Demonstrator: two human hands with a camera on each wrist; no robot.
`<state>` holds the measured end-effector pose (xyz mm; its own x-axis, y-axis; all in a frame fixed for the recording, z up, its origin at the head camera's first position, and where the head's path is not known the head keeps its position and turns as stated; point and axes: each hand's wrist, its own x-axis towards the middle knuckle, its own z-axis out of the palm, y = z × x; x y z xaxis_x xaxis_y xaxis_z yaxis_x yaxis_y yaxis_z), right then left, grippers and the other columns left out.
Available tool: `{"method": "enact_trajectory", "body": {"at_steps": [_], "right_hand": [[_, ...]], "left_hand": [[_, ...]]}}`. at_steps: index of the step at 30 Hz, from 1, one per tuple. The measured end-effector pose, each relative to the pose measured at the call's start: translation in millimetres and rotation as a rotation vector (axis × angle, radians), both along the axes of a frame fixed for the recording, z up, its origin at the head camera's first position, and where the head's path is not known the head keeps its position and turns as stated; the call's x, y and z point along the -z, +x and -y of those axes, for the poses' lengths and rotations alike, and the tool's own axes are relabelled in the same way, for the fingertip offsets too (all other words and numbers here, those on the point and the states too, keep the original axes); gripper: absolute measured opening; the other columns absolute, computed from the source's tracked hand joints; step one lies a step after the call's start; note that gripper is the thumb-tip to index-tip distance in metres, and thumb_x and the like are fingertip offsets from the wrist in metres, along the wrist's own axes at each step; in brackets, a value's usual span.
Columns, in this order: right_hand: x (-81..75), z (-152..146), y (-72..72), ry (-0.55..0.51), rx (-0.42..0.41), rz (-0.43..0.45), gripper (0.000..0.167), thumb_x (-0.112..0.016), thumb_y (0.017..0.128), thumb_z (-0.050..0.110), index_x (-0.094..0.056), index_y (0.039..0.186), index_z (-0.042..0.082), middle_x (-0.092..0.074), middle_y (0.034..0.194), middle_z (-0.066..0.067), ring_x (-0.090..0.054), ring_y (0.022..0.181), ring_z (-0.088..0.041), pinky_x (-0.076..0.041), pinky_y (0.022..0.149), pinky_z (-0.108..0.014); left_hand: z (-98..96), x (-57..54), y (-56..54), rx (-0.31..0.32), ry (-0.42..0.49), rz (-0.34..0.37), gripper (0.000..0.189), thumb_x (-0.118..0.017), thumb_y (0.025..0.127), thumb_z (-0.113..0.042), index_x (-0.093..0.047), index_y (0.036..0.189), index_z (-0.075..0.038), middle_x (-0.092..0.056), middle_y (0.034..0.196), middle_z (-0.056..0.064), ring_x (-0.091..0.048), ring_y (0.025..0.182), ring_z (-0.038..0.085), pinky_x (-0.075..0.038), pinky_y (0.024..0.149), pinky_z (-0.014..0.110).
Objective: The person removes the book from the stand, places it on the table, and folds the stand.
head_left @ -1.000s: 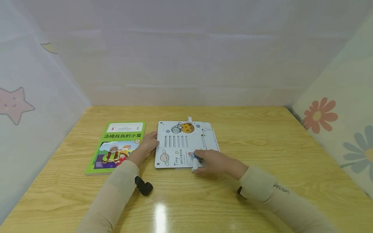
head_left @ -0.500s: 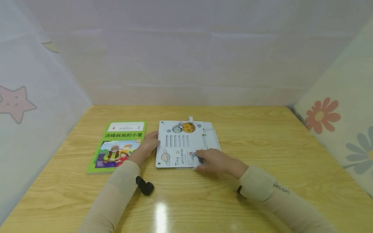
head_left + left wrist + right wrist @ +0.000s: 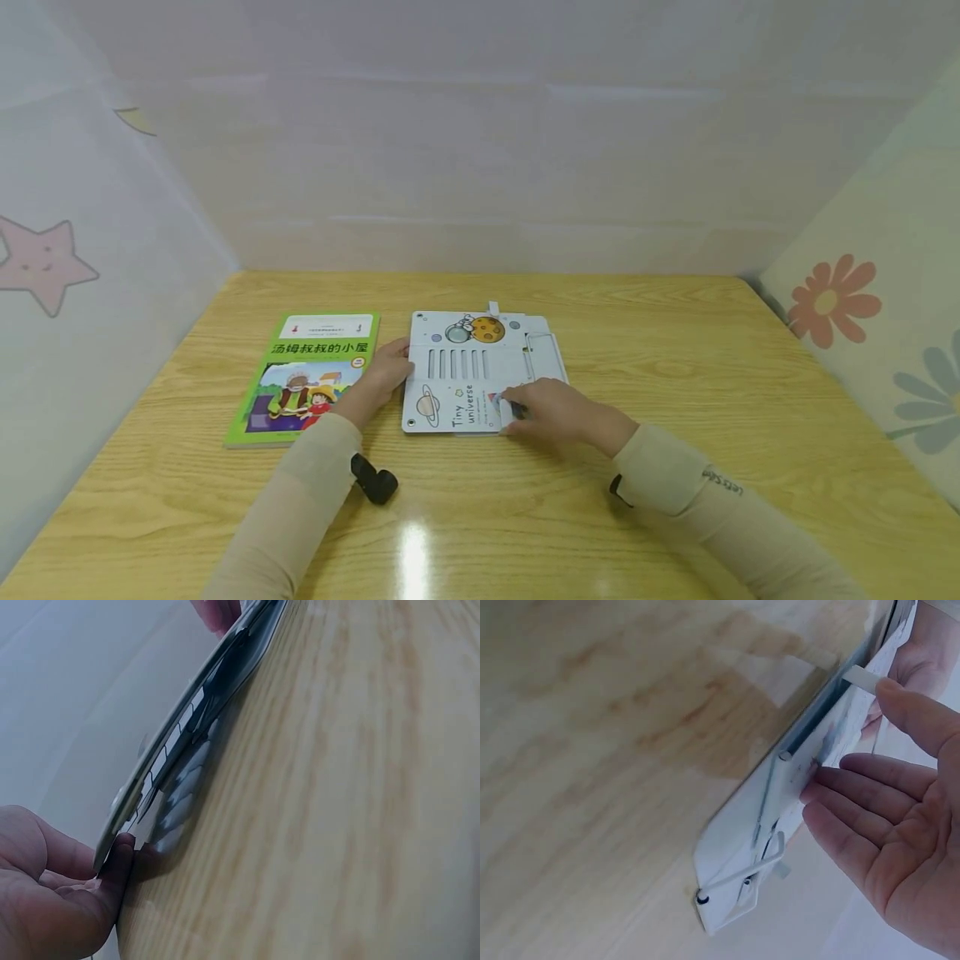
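Note:
A white book stand [image 3: 508,354] with space drawings and "Tiny universe" lettering lies folded, tilted slightly off the table. My left hand [image 3: 386,371] holds its left edge; in the left wrist view the thumb is above and a finger is under the raised panel [image 3: 176,731]. At the lower right front, my right hand [image 3: 558,408] touches a small white page-holder tab [image 3: 861,678] with the thumb. Its other fingers [image 3: 847,829] lie fairly straight against the panel's face. A second tab [image 3: 492,308] sticks out from the far edge.
A green-bordered picture book [image 3: 258,400] lies left of the stand, partly behind the left forearm. Wire brackets [image 3: 742,877] show at the stand's right end. A pale cloth backdrop [image 3: 480,167] rises behind the wooden table [image 3: 675,350].
The right thumb has pushed the near tab from jutting past the front edge inward over the panel. The left hand keeps its hold; the view has shifted slightly.

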<state>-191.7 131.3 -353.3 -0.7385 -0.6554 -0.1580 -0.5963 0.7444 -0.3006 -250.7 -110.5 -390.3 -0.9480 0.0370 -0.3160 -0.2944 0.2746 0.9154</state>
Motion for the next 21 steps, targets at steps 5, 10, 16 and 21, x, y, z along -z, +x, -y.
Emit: {"method": "enact_trajectory", "body": {"at_steps": [5, 10, 16, 21], "right_hand": [[-6.4, -1.8, -10.7, -0.002, 0.036, 0.072, 0.046, -0.064, 0.077, 0.032, -0.057, 0.113, 0.005, -0.061, 0.097, 0.001, -0.054, 0.083, -0.009, -0.043, 0.073, -0.025], [-14.0, -5.9, -24.3, -0.043, 0.073, 0.163, 0.047, -0.062, 0.079, 0.028, -0.053, 0.117, 0.0, -0.055, 0.113, -0.008, -0.049, 0.105, -0.019, -0.038, 0.088, -0.033], [-17.9, -12.1, -51.6, -0.057, 0.092, 0.175, 0.048, -0.059, 0.082, 0.028, -0.05, 0.118, -0.003, -0.052, 0.115, -0.014, -0.049, 0.103, -0.025, -0.039, 0.087, -0.037], [-16.6, -15.6, -80.2, -0.151, 0.152, 0.144, 0.049, -0.057, 0.083, 0.027, -0.048, 0.119, -0.006, -0.049, 0.117, -0.018, -0.047, 0.105, -0.029, -0.039, 0.087, -0.039]], "left_hand": [[0.3, 1.1, -1.0, 0.003, -0.003, 0.004, 0.056, -0.038, 0.08, 0.011, -0.029, 0.133, -0.002, -0.038, 0.129, 0.014, -0.029, 0.12, 0.025, -0.025, 0.098, 0.035], [0.1, 1.7, 0.9, 0.005, 0.015, -0.008, 0.058, -0.038, 0.078, 0.013, -0.028, 0.133, 0.0, -0.04, 0.127, 0.015, -0.034, 0.118, 0.026, -0.028, 0.096, 0.034], [-0.3, 1.6, -0.3, 0.0, 0.01, -0.013, 0.057, -0.039, 0.078, 0.012, -0.029, 0.132, -0.001, -0.041, 0.127, 0.015, -0.035, 0.117, 0.026, -0.029, 0.096, 0.034], [1.3, 2.2, -1.3, -0.008, 0.02, -0.003, 0.055, -0.038, 0.079, 0.012, -0.029, 0.132, 0.0, -0.041, 0.127, 0.015, -0.035, 0.117, 0.026, -0.029, 0.096, 0.034]]}}
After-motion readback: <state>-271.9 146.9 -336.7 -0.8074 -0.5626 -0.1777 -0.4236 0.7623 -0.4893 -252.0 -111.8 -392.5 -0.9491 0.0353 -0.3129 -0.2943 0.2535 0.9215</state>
